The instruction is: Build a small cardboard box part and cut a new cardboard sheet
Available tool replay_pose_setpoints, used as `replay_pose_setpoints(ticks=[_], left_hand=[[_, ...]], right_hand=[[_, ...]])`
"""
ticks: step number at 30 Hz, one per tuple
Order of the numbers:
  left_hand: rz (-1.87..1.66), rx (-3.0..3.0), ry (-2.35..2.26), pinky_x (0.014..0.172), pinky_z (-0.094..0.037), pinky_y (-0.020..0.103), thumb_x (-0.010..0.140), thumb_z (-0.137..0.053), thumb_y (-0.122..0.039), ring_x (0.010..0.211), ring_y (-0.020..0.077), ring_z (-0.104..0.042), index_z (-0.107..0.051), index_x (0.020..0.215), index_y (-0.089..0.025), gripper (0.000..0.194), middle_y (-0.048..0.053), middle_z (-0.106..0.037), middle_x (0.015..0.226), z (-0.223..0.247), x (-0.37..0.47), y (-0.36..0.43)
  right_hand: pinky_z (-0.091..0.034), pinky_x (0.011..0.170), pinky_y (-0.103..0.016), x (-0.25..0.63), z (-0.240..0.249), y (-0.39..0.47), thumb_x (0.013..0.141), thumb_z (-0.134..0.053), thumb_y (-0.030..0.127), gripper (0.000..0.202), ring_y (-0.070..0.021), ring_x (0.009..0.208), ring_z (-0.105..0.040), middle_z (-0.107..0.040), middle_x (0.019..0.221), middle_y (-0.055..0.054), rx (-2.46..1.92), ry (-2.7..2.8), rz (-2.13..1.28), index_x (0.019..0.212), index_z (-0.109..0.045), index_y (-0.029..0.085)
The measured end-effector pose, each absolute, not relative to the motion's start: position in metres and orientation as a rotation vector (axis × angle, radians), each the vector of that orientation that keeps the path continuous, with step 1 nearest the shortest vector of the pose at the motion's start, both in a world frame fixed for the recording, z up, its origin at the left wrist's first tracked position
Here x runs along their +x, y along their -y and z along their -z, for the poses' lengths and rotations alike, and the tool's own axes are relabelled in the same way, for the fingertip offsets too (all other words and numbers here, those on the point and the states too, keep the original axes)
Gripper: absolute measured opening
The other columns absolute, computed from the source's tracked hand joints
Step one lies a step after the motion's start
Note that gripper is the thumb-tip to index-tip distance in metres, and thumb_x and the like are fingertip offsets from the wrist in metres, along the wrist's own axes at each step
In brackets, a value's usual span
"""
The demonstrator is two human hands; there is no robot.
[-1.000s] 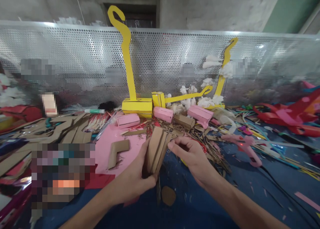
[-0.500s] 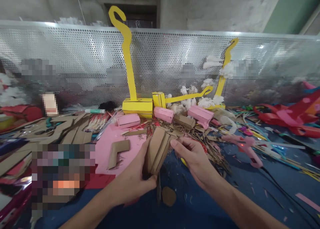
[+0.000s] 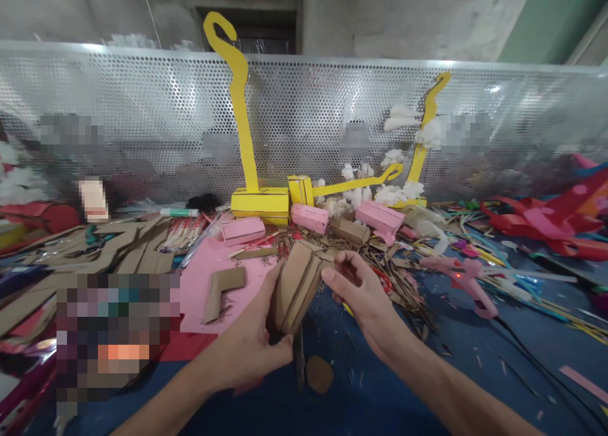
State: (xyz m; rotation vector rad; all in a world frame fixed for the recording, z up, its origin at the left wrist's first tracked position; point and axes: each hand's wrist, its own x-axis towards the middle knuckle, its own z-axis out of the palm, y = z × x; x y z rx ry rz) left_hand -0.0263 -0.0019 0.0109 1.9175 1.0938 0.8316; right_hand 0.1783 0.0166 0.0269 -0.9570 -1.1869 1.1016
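The blue surface (image 3: 361, 401) spreads beneath my forearms, its barest stretch from five to six o'clock of what I hold. Beyond, at eleven, a yellow box (image 3: 259, 203) carries a tall hooked strip (image 3: 243, 125); pink boxes (image 3: 380, 216) lie from eleven to one.

The folded cardboard piece (image 3: 297, 284) is between my hands, raised, its long axis running from seven towards one o'clock. My left grip (image 3: 251, 341) is closed round its near-left side, thumb low at seven, and bears it. My right grip (image 3: 363, 296) is narrow, thumb and fingertips at the edge at two; whether they pinch it I can't tell.

The pink glue gun (image 3: 463, 277) lies well apart at three, a bent cardboard piece (image 3: 221, 290) at nine, and a small cardboard disc (image 3: 320, 374) near six.
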Motion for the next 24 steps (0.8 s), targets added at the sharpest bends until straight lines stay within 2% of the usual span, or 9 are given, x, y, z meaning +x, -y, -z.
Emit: replay_pose_setpoints(ticks=[3, 5, 7, 9, 12, 16, 24], left_hand=[[-0.819, 1.921, -1.08, 0.096, -0.051, 0.033, 0.079, -0.06, -0.012, 0.123, 0.0275, -0.054, 0.013, 0.158, -0.027, 0.108, 0.013, -0.044, 0.15, -0.01, -0.027, 0.003], [-0.823, 1.927, -1.064, 0.098, -0.05, 0.034, 0.079, -0.061, -0.012, 0.126, 0.0277, -0.052, 0.012, 0.158, -0.028, 0.108, 0.012, -0.04, 0.153, -0.007, -0.028, 0.003], [-0.817, 1.929, -1.047, 0.098, -0.05, 0.034, 0.078, -0.062, -0.012, 0.125, 0.0274, -0.053, 0.01, 0.158, -0.029, 0.109, 0.012, -0.037, 0.155, -0.004, -0.028, 0.004], [-0.79, 1.919, -1.036, 0.093, -0.053, 0.033, 0.078, -0.063, -0.013, 0.119, 0.0258, -0.057, 0.011, 0.158, -0.03, 0.11, 0.013, -0.038, 0.154, -0.003, -0.029, 0.004], [-0.77, 1.905, -1.011, 0.086, -0.056, 0.03, 0.078, -0.062, -0.013, 0.116, 0.0252, -0.058, 0.014, 0.157, -0.031, 0.111, 0.013, -0.04, 0.153, -0.002, -0.029, 0.005], [-0.802, 1.87, -0.97, 0.093, -0.054, 0.032, 0.075, -0.062, -0.009, 0.131, 0.0293, -0.048, 0.008, 0.159, -0.031, 0.111, 0.011, -0.033, 0.159, -0.001, -0.027, 0.005], [-0.793, 1.86, -0.937, 0.1, -0.051, 0.033, 0.075, -0.062, -0.007, 0.135, 0.0286, -0.046, 0.009, 0.158, -0.032, 0.112, 0.011, -0.03, 0.161, -0.004, -0.026, 0.005]], right_hand=[[-0.049, 0.084, -0.03, 0.181, -0.026, -0.018, 0.076, -0.08, 0.045, 0.054, -0.0173, 0.101, -0.059, -0.058, 0.123, -0.003, -0.895, 1.212, -1.119, 0.122, -0.056, 0.03], [-0.044, 0.101, -0.034, 0.184, -0.026, -0.021, 0.078, -0.079, 0.043, 0.059, -0.0209, 0.123, -0.053, -0.054, 0.139, -0.004, -0.808, 1.27, -1.155, 0.13, -0.054, 0.033], [-0.037, 0.11, -0.036, 0.186, -0.025, -0.023, 0.079, -0.079, 0.041, 0.06, -0.0221, 0.134, -0.046, -0.054, 0.143, -0.004, -0.745, 1.318, -1.18, 0.133, -0.054, 0.034], [-0.037, 0.11, -0.038, 0.188, -0.024, -0.025, 0.08, -0.078, 0.041, 0.059, -0.0237, 0.135, -0.046, -0.056, 0.142, -0.004, -0.697, 1.343, -1.217, 0.134, -0.056, 0.034], [-0.044, 0.103, -0.039, 0.187, -0.022, -0.026, 0.082, -0.077, 0.041, 0.056, -0.0253, 0.124, -0.056, -0.059, 0.139, -0.005, -0.615, 1.348, -1.276, 0.134, -0.058, 0.033], [-0.05, 0.096, -0.038, 0.185, -0.02, -0.026, 0.082, -0.077, 0.038, 0.049, -0.0246, 0.111, -0.064, -0.066, 0.129, -0.007, -0.571, 1.328, -1.306, 0.129, -0.064, 0.029], [-0.053, 0.092, -0.034, 0.186, -0.014, -0.027, 0.077, -0.082, 0.038, 0.045, -0.0224, 0.105, -0.067, -0.072, 0.122, -0.005, -0.611, 1.248, -1.297, 0.119, -0.071, 0.03]])
